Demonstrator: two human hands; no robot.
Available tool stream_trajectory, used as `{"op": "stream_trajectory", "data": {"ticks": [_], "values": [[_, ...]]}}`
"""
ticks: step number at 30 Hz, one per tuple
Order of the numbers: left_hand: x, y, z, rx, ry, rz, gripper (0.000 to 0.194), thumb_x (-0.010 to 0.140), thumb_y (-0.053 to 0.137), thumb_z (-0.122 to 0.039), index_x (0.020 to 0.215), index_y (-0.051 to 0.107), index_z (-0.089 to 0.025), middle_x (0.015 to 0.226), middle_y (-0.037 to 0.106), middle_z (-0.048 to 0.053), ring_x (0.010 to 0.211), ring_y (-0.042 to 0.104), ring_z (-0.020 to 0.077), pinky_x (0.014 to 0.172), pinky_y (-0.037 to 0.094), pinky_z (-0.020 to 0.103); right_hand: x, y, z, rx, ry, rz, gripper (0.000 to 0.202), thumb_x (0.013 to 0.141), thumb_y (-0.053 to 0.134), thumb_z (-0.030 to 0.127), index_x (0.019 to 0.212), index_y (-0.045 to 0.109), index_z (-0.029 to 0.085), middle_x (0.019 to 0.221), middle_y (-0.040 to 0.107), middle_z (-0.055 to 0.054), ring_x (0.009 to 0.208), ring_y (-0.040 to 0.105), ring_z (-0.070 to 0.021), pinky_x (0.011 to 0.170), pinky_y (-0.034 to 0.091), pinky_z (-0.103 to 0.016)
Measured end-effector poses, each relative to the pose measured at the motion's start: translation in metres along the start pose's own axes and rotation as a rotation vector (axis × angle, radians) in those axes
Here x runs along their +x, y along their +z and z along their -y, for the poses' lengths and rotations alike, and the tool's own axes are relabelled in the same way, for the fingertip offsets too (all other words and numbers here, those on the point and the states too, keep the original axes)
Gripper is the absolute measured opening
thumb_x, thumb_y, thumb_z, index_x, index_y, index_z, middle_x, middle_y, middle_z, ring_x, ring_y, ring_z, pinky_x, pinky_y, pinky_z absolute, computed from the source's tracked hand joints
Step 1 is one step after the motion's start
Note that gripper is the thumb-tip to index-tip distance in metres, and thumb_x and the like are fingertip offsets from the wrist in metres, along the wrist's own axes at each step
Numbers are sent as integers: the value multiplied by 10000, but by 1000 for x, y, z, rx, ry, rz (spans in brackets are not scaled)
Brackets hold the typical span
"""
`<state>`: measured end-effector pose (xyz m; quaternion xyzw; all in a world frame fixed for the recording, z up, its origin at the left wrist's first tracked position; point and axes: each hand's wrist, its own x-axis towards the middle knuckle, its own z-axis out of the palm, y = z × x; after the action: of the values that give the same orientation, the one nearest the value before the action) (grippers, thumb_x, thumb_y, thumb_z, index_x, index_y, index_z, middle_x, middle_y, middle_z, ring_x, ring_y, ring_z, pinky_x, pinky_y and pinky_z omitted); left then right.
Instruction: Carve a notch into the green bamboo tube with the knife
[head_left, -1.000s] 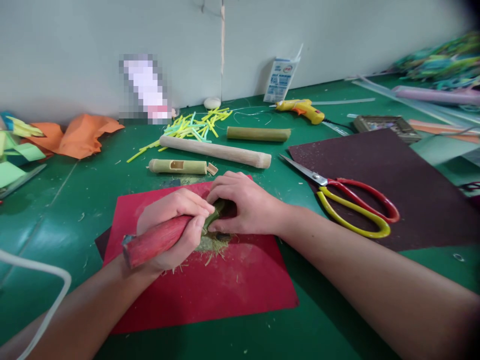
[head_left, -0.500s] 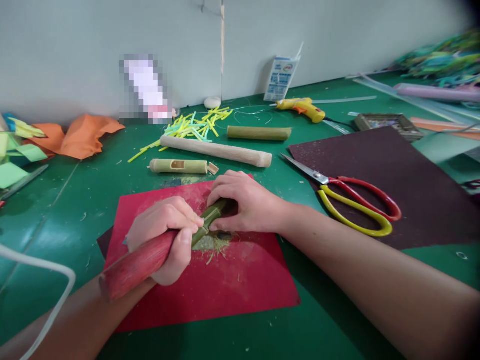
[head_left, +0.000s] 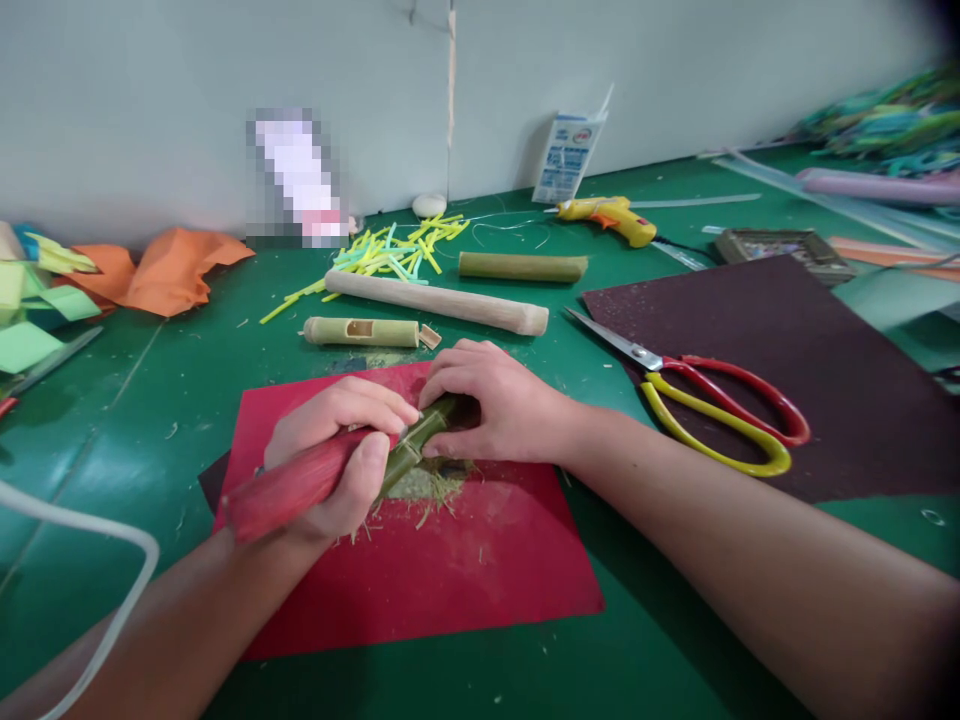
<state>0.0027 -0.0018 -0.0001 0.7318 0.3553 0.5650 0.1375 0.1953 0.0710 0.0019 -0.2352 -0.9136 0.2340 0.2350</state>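
Head view: left hand (head_left: 334,412) grips red handle (head_left: 307,482); right hand (head_left: 499,405) clasps bamboo (head_left: 407,458); shavings (head_left: 433,503) lie cut, green skin remains, seemingly unfinished.

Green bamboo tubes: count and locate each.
3: a green tube in the right hand's grip; a notched tube in front of the pale stick; a plain tube behind that stick. No others show.

A green bamboo piece (head_left: 411,452), smooth with a raised ring at its node, slants over the red sheet (head_left: 487,560), near end to the lower left, far end hidden. Alongside it, a tool with a thick, rounded red handle (head_left: 300,487) slopes the same way, its working end mostly covered beside the bamboo.
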Motion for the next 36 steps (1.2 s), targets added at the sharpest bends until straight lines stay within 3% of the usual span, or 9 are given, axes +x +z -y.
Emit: {"op": "stream_trajectory", "data": {"ticks": [5, 16, 24, 31, 36], "values": [[3, 0, -3, -26, -89, 77, 94, 855, 550, -176, 830, 640, -186, 864, 711, 31, 788, 677, 171, 727, 573, 333, 0, 0, 0, -3, -3, 11, 336, 722, 778, 422, 917, 708, 157, 922, 664, -52, 893, 568, -196, 807, 376, -335], [8, 0, -8, 11, -149, 167, 105, 818, 572, -122, 840, 656, -181, 894, 708, 34, 846, 670, 171, 806, 556, 331, 2, -1, 0, -7, -8, 8, 341, 713, 779, 428, 904, 692, 160, 916, 668, -56, 889, 574, -208, 797, 380, -337], [8, 2, -8, -42, -39, 129, 135, 791, 556, -62, 780, 639, -167, 800, 692, 35, 724, 658, 158, 650, 534, 310, 0, -2, 0, 21, 3, 10, 312, 718, 780, 415, 906, 699, 180, 917, 671, -45, 900, 578, -204, 812, 378, -340], [1, -2, -4, -42, -9, 32, 128, 785, 548, -108, 727, 637, -181, 716, 677, 11, 634, 637, 140, 567, 512, 290, -1, -1, 1, 30, 22, 13, 315, 705, 793, 418, 898, 702, 185, 930, 670, -42, 907, 573, -200, 825, 380, -342], [-1, -2, -3, -51, 10, 18, 122, 794, 553, -128, 709, 630, -168, 693, 670, 21, 623, 645, 146, 578, 516, 297, 0, -2, 1, 23, 24, 9, 324, 695, 801, 407, 898, 708, 172, 922, 666, -42, 902, 570, -197, 819, 378, -338]]}}
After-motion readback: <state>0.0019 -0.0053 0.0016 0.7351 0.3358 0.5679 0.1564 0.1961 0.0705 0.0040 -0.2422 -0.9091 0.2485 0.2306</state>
